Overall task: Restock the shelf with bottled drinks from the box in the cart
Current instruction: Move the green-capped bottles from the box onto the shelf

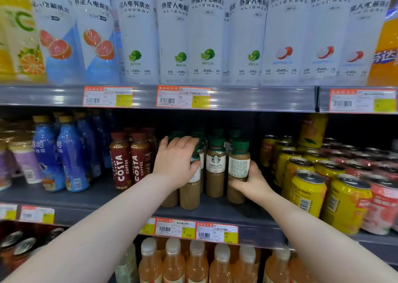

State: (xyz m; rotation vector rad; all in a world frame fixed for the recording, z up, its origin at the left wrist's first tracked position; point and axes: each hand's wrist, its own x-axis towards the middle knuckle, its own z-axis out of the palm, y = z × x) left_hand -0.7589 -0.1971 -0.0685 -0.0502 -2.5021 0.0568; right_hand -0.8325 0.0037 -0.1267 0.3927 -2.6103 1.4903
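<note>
Shelf: grey metal middle shelf (215, 213), coffee bottles standing near its front.
Left hand (176, 162): clasped over front-row green-capped brown coffee bottle (190, 194).
Right hand (252, 183): grasping lower body of rightmost coffee bottle (239, 166).

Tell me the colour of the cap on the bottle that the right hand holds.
Dark green. The cap shows best in the head view.
</note>
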